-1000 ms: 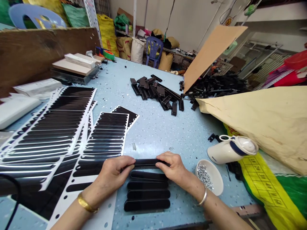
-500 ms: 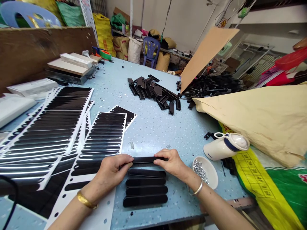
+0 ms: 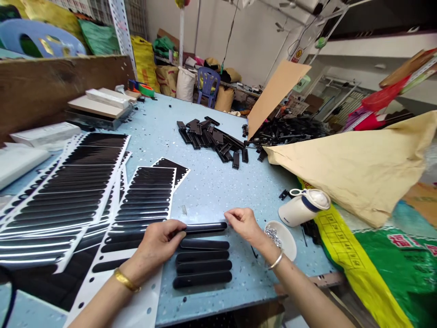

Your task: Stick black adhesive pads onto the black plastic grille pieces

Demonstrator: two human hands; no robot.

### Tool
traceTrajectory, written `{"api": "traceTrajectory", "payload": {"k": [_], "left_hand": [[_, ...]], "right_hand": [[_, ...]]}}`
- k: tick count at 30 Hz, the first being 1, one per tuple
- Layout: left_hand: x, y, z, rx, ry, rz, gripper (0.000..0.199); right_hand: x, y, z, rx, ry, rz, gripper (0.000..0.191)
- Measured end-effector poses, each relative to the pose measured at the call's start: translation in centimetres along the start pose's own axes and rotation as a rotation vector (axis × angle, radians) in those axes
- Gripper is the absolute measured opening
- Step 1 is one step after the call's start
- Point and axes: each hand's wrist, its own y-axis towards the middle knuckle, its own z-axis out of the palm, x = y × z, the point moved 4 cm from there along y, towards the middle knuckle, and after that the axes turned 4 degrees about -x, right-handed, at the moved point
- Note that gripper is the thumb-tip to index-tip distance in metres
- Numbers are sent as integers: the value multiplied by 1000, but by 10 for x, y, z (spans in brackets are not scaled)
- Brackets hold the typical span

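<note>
A long black strip with rounded ends (image 3: 206, 227) lies across the front of the blue speckled table (image 3: 201, 193). My left hand (image 3: 164, 241) pinches its left end between thumb and fingers. Just off the strip's right end is my right hand (image 3: 244, 224), its thumb and fingertips pressed together; anything between them is too small to make out. Several similar black pieces (image 3: 204, 267) lie in a column below the strip. Left of them, a white sheet of black rounded stickers (image 3: 146, 193) passes under my left forearm.
More sticker sheets (image 3: 68, 191) spread at the left. A white bowl of small metal parts (image 3: 287, 241) and a white cup (image 3: 295, 210) stand at the right. Small black parts (image 3: 215, 139) are heaped farther back, beside brown paper (image 3: 358, 159).
My right hand has come off the strip's right end, while my left hand still holds the left end. The camera view has shifted slightly.
</note>
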Motion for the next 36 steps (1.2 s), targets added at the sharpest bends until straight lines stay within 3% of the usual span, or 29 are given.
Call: {"api": "traceTrajectory", "payload": {"k": [5,9,12,17,20,24,28,32,36], "left_hand": [[-5,4,3,-47,77,38,26],[-10,5,4,-40,144,127,21],[-20,-1,6,-71,192,206,25],[-38,-30,39,5,375,527,47],[-30,-39,56,-36,437,585,45],[-17,-36,63,-109,404,593,40],[-14,-32,59,-152,368,614,41],[-14,-32,55,-183,355,618,43],[-14,-33,51,-199,349,617,46]], "right_hand": [[13,-9,18,-23,-172,-90,18],[13,-18,15,-20,-300,-155,33],[21,-29,11,-70,-383,-190,29],[49,-54,34,-116,-451,-281,13],[54,-62,51,-128,-482,-304,14],[44,-62,58,-206,-419,-298,18],[37,-59,57,-373,-270,-314,26],[35,-55,51,-484,-145,-346,33],[30,-66,38,-613,-92,-378,28]]}}
